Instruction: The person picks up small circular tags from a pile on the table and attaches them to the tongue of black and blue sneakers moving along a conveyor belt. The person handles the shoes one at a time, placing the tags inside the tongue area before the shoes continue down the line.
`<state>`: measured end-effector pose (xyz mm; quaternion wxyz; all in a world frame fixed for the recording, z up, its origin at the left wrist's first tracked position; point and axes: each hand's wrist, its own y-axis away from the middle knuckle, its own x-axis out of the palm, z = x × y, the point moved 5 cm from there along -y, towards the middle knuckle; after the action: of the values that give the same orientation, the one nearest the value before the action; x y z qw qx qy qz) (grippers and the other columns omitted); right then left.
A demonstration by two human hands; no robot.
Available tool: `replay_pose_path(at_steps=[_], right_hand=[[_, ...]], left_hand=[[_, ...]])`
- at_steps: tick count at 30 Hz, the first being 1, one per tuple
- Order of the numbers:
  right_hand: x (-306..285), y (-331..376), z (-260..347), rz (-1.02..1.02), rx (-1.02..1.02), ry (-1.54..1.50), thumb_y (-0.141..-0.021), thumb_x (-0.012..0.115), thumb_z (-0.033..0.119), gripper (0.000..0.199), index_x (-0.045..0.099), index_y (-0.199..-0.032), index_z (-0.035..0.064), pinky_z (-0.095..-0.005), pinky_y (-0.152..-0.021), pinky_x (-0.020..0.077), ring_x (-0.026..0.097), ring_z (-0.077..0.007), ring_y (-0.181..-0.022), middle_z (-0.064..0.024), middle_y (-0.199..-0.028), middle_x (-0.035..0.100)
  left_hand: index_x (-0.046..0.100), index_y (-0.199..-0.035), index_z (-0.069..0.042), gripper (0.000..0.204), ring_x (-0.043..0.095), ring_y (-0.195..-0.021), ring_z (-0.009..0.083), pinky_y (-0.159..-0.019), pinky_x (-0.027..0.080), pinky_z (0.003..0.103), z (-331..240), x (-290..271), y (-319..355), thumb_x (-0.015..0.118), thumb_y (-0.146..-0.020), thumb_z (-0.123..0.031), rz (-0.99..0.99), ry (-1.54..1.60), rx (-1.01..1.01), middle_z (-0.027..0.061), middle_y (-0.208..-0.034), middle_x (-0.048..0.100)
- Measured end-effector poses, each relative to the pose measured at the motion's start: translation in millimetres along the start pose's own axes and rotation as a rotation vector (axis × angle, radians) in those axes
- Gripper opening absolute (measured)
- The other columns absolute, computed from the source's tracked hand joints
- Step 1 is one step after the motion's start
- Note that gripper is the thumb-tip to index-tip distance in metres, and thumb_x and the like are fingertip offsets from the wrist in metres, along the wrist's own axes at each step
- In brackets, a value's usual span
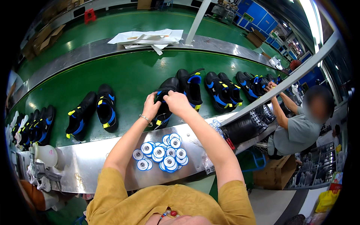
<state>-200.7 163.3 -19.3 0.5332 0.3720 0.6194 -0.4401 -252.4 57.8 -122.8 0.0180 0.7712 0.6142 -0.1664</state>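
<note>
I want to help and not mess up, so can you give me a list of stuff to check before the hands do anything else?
1. Left hand touching the black shoe: ok.
2. Right hand on that same shoe: ok.
3. Exact part of the shoe being gripped: cannot tell, the hands hide it.
4. Round white tags in one neat stack: not ok, they lie in a loose, overlapping pile on the steel bench.
5. Another shoe standing just to the right: ok.
6. Co-worker's hands away from this shoe: ok, they are farther right.
</note>
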Motion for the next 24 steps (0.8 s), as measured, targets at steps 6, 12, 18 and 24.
replay_pose_path(at_steps=[6,12,18,24], right_hand=[[17.9,19.5,17.0,-0.109,-0.028,0.238,-0.070,0.062,0.009,0.027,0.059,-0.095,-0.0021,-0.0295,-0.062,0.0521,0.061,-0.0227,-0.078,-0.0114,-0.086,0.059],[-20.8,51.0,19.6,-0.146,-0.011,0.019,-0.078,0.056,0.009,0.034,0.058,-0.112,0.0022,-0.0335,-0.063,0.0525,0.063,-0.0268,-0.077,-0.0135,-0.085,0.061],[-54.5,67.7,-42.0,-0.442,0.393,-0.529,-0.084,0.059,0.010,0.024,0.060,-0.106,0.0021,-0.0432,-0.069,0.0496,0.061,-0.0349,-0.075,-0.0157,-0.084,0.061],[-24.6,57.1,-44.2,-0.395,0.255,-0.362,-0.083,0.058,0.008,0.018,0.062,-0.100,0.0004,-0.0418,-0.069,0.0498,0.060,-0.0360,-0.081,-0.0156,-0.086,0.057]], left_hand=[[0.045,-0.135,-0.015,0.057,0.049,-0.117,0.0337,-0.101,0.038,0.038,-12.8,17.1,4.4,0.058,-0.081,-0.025,0.044,-0.079,0.079,0.0220,-0.123,0.052],[0.046,-0.136,-0.019,0.064,0.039,-0.127,0.0398,-0.106,0.033,0.039,-2.0,15.3,6.9,0.055,-0.073,-0.019,0.229,0.176,-0.005,0.0245,-0.132,0.046],[0.049,-0.134,-0.023,0.063,0.035,-0.128,0.0401,-0.107,0.028,0.044,-31.3,14.2,31.0,0.055,-0.071,-0.017,0.127,-0.107,0.026,0.0282,-0.140,0.033],[0.049,-0.133,-0.028,0.063,0.032,-0.129,0.0411,-0.104,0.027,0.051,-61.2,14.0,49.3,0.057,-0.071,-0.017,0.120,-0.290,0.113,0.0270,-0.142,0.030]])
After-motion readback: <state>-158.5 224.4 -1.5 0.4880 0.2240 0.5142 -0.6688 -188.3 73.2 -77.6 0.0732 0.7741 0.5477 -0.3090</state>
